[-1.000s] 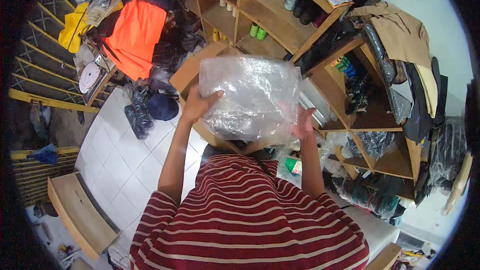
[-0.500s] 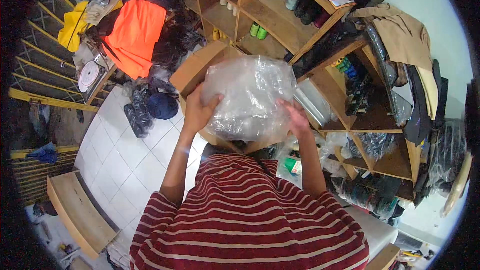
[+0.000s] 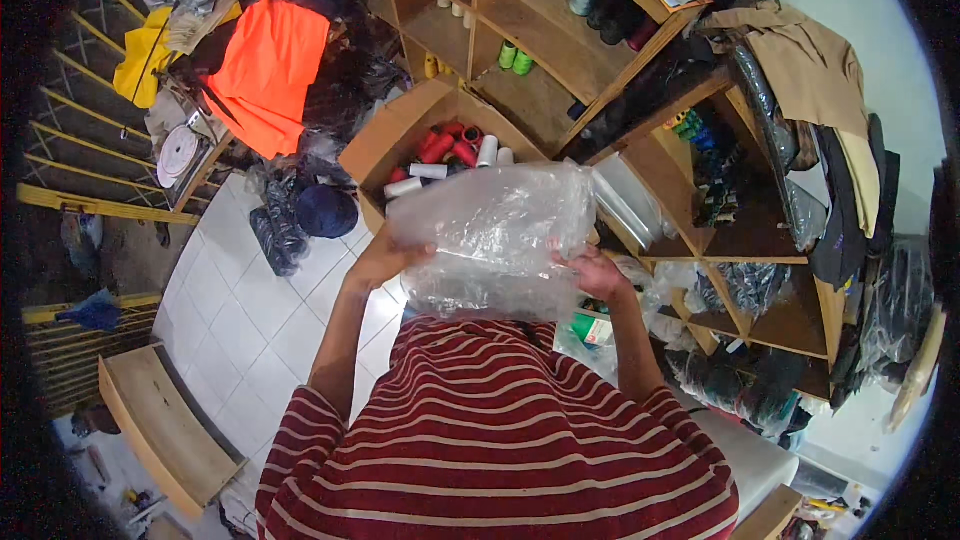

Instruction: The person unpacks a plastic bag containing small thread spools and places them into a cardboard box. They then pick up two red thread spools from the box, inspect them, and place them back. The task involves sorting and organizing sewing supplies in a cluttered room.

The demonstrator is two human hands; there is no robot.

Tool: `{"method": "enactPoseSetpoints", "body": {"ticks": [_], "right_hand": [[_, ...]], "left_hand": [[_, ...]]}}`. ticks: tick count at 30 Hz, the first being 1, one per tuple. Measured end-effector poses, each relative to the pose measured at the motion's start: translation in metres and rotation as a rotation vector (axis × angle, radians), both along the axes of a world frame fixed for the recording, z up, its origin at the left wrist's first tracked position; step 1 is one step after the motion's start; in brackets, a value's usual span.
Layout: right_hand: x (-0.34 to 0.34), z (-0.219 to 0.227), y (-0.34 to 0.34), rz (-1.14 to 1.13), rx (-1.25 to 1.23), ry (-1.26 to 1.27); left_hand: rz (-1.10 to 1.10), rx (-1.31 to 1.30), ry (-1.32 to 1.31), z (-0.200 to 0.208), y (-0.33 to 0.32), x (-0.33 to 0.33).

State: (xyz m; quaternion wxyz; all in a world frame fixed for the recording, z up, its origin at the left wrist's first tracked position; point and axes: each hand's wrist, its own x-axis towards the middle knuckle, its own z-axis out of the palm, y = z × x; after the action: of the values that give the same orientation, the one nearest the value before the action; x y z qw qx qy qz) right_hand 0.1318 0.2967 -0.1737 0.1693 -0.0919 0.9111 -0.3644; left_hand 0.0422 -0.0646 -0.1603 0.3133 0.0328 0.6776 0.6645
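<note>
A clear plastic bag, wide and wrinkled, is stretched between my two hands just in front of my striped shirt. My left hand grips its left side, thumb on top. On the right side, my right hand pinches the plastic. Beyond the bag stands an open cardboard box holding red thread spools and white thread spools. The bag covers the near part of the box, so what lies there is hidden.
Wooden cubby shelves with thread cones stand behind the box. Another shelf with bagged goods is on the right. Orange cloth hangs at the upper left; a dark blue bundle lies on white tiles. A wooden drawer-like tray sits lower left.
Both hands have drawn the plastic bag down toward my body. The red and white spools in the box, covered before, now show above the bag's far edge.
</note>
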Motion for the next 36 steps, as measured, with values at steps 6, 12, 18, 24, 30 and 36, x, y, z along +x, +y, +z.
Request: {"method": "enactPoseSetpoints", "body": {"ticks": [6,12,18,24,30,36], "right_hand": [[0.011,-0.024,0.012,-0.029,0.026,0.051],[0.06,-0.15,0.03,-0.285,-0.918,-0.302],[0.061,-0.178,0.033,-0.409,-0.875,-0.556],[0.03,-0.123,-0.014,-0.612,-1.372,-0.267],[-0.012,-0.11,-0.037,-0.159,-1.202,0.216],[-0.007,-0.014,-0.043,0.194,-0.742,-0.162]], "left_hand": [[-0.005,-0.102,-0.097,-0.008,-0.002,0.005],[-0.257,0.032,0.07,-0.051,-0.023,0.013],[0.126,0.403,-0.291,-0.087,-0.04,0.027],[0.424,0.882,-0.474,-0.08,-0.004,0.013],[0.304,0.864,-0.427,-0.046,0.068,0.029],[0.443,0.386,-0.307,0.027,0.079,0.005]]}}
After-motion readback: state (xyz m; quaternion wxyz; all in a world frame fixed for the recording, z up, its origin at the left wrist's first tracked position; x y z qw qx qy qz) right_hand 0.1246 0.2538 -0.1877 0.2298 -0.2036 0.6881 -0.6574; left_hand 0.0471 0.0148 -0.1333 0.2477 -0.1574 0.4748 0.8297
